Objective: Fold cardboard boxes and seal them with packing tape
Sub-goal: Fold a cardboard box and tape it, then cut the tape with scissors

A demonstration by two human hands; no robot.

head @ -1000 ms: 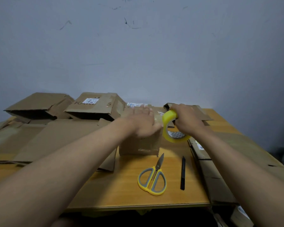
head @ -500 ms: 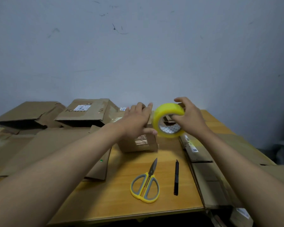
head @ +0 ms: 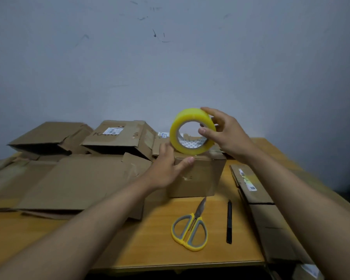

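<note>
Tape roll (head: 192, 131) pinched by right hand (head: 225, 134) at its 3 o'clock edge; left hand (head: 167, 168) flat-fingered against box (head: 200, 174) below, at 6 o'clock

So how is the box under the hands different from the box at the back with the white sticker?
The small box stands upright with its top flaps closed, while the labelled box lies tilted with an open side facing us. The left hand rests on the small box; nothing touches the labelled box. The small box sits nearer, by the scissors; the labelled box sits by the wall. Both are brown cardboard.
</note>
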